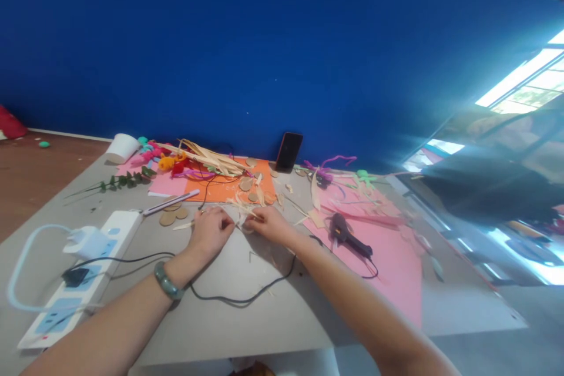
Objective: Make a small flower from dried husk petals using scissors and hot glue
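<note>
Working a pale strip [240,207] with both hands, just in front of the orange sheet [267,170]. Your right hand [268,224] is pinched narrow on it, thumb against fingers. Your left hand [212,229] is pinched narrow too, apparently on the other end; the contact is small and blurry, so I can't tell how firm that hold is.

Progress, my read: partway. Done: strips are loose from the bundle, trimmings lie on and around the orange sheet, and you have one piece between your fingertips. Left: most of it. The husk bundle [207,155] across the back of the orange sheet looks largely unused, and I see no finished piece anywhere. Can't tell whether your fingertips are joining, folding or splitting the strip.

Also unused as it lies: the glue gun [350,238], down on the pink sheet [396,276], right of the orange sheet, away from both your hands. Round discs [167,218] sit loose by the near left corner of the orange sheet, more on top of it; none joined to anything that I can see. Leaf sprig [127,181] lies apart, left of the orange sheet. Phone [288,153] stands upright just past its right end. Black cord [247,304] runs under your wrists, nearer you than the orange sheet; judging by that loop, it could snag.
</note>
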`<state>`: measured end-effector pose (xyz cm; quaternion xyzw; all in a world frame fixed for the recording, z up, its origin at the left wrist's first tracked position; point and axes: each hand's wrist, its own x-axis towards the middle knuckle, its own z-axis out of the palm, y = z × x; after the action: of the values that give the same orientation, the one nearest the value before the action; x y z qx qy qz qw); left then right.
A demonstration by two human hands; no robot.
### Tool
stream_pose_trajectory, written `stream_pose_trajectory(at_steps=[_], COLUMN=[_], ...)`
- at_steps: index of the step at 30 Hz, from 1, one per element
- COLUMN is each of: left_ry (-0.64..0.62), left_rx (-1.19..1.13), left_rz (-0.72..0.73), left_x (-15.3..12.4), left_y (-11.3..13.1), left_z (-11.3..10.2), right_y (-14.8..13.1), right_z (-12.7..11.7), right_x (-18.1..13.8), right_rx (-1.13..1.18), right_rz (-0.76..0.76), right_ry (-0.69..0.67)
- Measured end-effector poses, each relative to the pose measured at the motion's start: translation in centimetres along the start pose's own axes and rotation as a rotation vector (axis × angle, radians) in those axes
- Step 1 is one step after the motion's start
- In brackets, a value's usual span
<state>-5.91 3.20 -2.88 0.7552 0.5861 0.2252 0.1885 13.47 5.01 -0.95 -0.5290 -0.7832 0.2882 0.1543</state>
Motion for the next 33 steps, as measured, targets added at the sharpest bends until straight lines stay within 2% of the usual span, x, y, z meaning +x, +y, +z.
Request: stream_pose_trajectory(at_steps=[3,5,12,17,28,33], left_ry=[0.004,0.016,0.024,0.040,-0.015,-0.024], left_rx=[0.021,0.036,0.048,0.059,0.018,0.033], left_rz=[0.010,0.014,-0.009,-0.036,0.023,0.034], left_x=[0.0,0.0,0.0,0.0,-0.3,-0.4], left_y=[0.0,0.0,0.1,0.2,1.1,1.1], left_z=[0.0,0.0,-0.1,-0.4,-0.9,-0.7], right_y=[0.4,0.7,0.4,0.5,1.7,1.9], right_z=[-0.7,-1.1,-0.9,-0.3,-0.6,-0.9], right_x=[0.9,1.4,1.3,1.2,0.9,0.4], right_rx=[-0.041,-0.063,-0.092,-0.103,-0.025,0.030], right_rz=[0.064,0.087,0.082,0.093,0.045,0.004], right_ry=[0.120,0.143,0.081,0.086,0.064,0.001])
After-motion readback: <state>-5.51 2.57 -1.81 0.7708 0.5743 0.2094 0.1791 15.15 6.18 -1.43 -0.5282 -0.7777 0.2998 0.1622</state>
